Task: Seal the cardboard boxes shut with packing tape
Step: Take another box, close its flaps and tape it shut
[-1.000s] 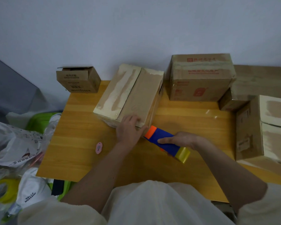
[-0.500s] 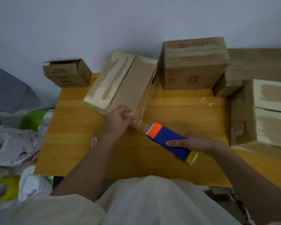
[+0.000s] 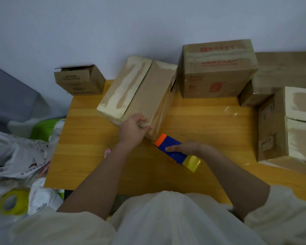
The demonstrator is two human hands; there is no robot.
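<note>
A long cardboard box (image 3: 145, 92) lies at an angle on the wooden table (image 3: 210, 119), its two top flaps closed along a middle seam. My left hand (image 3: 133, 129) grips the box's near corner, fingers curled over the top edge. My right hand (image 3: 187, 147) holds a blue tape dispenser (image 3: 173, 149) with an orange tip and a yellowish tape roll at its rear. The orange tip sits close to the box's near right side, just above the table.
A taller printed box (image 3: 217, 69) stands behind, with more boxes (image 3: 288, 124) stacked at the right. A small open box (image 3: 79, 80) sits off the table's far left corner. A pink object (image 3: 107, 152) lies near my left forearm. Bags and a yellow tape roll (image 3: 12, 202) lie at lower left.
The dispenser drew away from the box, stretching clear tape from its near corner, and is now back close to that corner. My left hand has kept its grip on the corner.
</note>
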